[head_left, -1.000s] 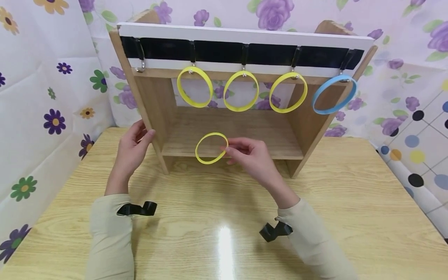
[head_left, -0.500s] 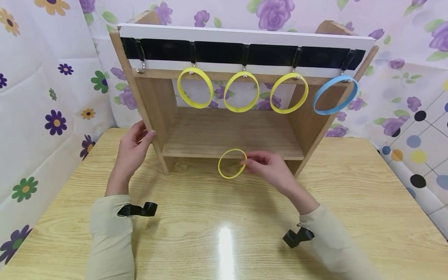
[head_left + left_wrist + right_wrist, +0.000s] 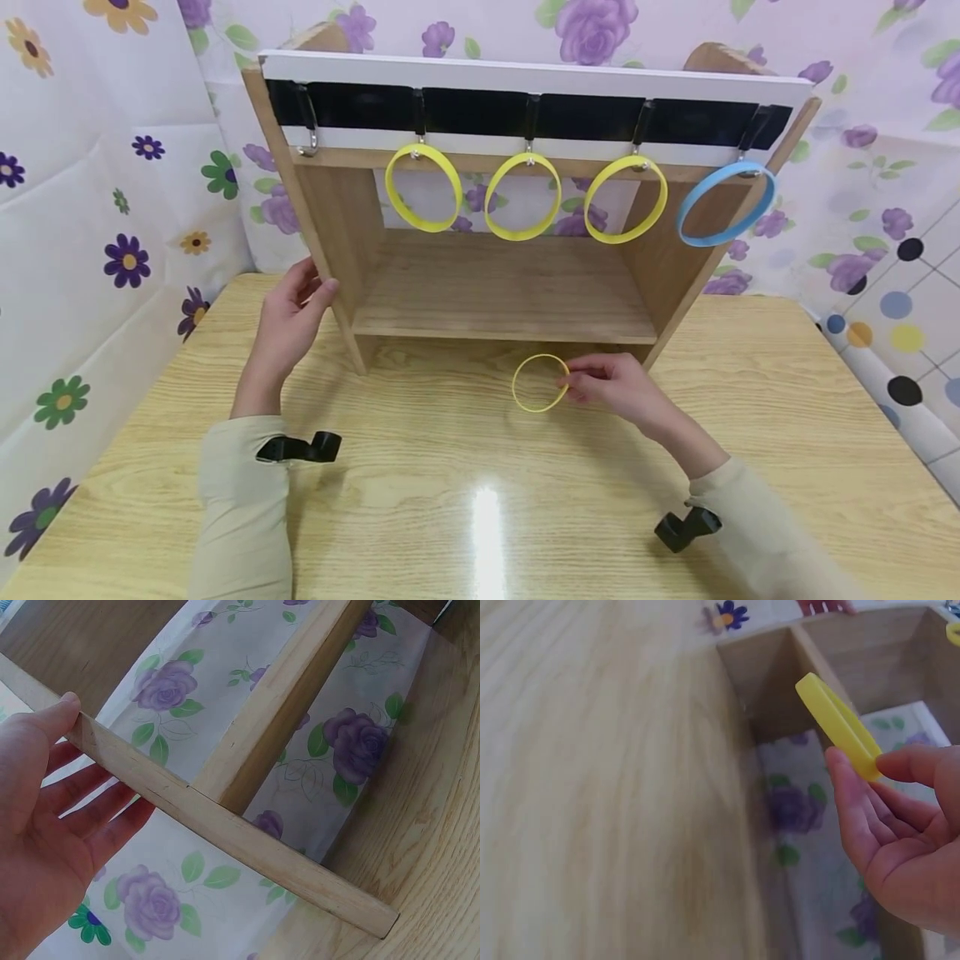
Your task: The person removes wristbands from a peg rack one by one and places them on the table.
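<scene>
So, left hand point(image 3: 287, 321) grips shelf edge point(image 3: 217, 824); right hand point(image 3: 618, 385) holds ring point(image 3: 836, 724) clear.

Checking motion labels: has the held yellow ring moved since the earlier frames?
Yes, the held yellow ring moved right and down in the head view, against the wooden shelf.

Over the last second the right hand point(image 3: 615, 387) has carried the held ring point(image 3: 834, 726) down and to the person's right. In the head view it first overlapped the front edge of the shelf point(image 3: 506, 283); now its whole outline shows below that edge, against the table point(image 3: 420, 467) (its band looks thinner, too). The right sleeve point(image 3: 765, 533) and wrist mount point(image 3: 688, 529) have shifted likewise.
</scene>
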